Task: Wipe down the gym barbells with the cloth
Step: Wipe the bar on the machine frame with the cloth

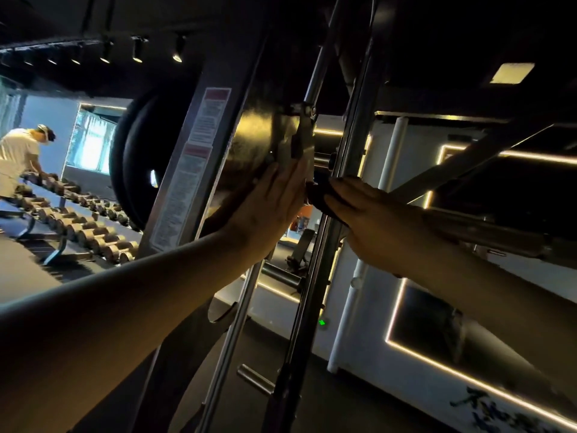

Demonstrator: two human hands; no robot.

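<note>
In a dim, strip-lit gym, the cloth [318, 195] is gripped by the right hand [368, 214] at the near end of the barbell [499, 234], whose length runs off rightward, while the left hand [268, 207] is pressed flat, fingers straight, on the shiny carriage [259, 142].

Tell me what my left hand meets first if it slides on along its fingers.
Probably the hook bracket just above the fingertips; the left hand lies flat on the shiny carriage plate. Depth is unclear.
</note>
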